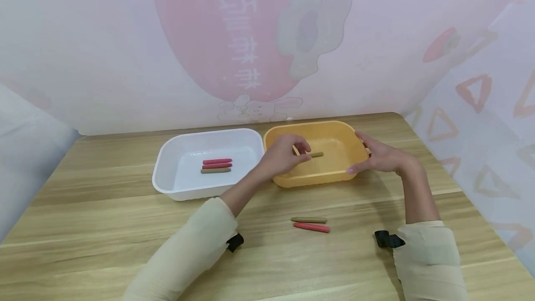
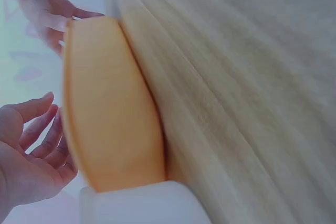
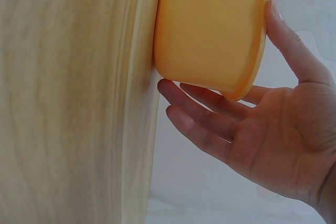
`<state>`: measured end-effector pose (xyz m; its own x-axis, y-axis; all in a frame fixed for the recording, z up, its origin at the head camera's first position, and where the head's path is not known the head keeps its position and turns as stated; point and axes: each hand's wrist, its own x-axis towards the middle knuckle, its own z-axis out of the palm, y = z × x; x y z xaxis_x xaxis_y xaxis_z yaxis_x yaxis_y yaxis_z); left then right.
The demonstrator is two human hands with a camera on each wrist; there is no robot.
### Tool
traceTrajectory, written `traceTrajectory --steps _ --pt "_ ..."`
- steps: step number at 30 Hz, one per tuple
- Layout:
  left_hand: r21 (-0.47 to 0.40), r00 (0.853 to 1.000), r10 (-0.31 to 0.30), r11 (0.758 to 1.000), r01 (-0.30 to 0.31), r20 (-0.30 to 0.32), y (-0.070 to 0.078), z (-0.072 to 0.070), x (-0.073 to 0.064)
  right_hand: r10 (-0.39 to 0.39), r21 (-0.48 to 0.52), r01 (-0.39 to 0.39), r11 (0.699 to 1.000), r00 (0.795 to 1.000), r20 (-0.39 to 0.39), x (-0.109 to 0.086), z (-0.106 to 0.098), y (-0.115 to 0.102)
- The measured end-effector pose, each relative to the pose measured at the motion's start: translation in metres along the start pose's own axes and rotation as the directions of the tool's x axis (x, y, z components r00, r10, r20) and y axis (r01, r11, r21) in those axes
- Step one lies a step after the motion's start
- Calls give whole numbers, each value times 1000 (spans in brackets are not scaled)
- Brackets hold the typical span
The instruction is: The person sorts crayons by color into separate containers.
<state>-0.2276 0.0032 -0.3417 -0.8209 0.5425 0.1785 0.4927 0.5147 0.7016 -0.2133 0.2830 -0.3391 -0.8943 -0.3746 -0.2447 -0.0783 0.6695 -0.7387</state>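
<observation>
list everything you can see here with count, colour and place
table: 1, light wood-grain, beneath both tubs
white tub: 1, white, left of the yellow tub
yellow tub: 1, orange-yellow, beside the white tub
red crayons: 3, pinkish red, two in the white tub, one on the table
olive crayons: 3, olive-brown, one in each tub, one on the table
printed walls: 2, pale with pink prints, behind and right
black wrist pieces: 2, black, by the cuffs
sleeves: 2, cream, on the forearms
left hand: 1, bare, over the yellow tub
right hand: 1, bare, at the yellow tub's right end
</observation>
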Motion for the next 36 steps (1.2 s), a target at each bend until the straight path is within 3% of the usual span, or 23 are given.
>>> traceTrajectory --steps 7,13,19,24,29,36 --pt "-39 997 67 997 -66 29 13 -13 -30 -3 7 3 1000 1000 -4 -1 -1 0" --pt "-40 986 140 990 -137 86 14 -9 -53 -9 5 9 1000 1000 -3 -1 -2 1" --pt "87 964 113 987 -138 241 19 2 -69 12 -15 -12 1000 1000 -3 -3 -3 1" --pt "210 943 66 968 -140 325 18 13 -75 2 -19 -2 1000 1000 -6 -3 -4 1" --pt "329 932 41 929 -168 360 15 25 -79 -5 -10 5 1000 1000 -3 -2 -4 1" --pt "404 937 57 892 -203 345 12 35 -83 -12 1 12 1000 1000 -1 -1 -5 0"
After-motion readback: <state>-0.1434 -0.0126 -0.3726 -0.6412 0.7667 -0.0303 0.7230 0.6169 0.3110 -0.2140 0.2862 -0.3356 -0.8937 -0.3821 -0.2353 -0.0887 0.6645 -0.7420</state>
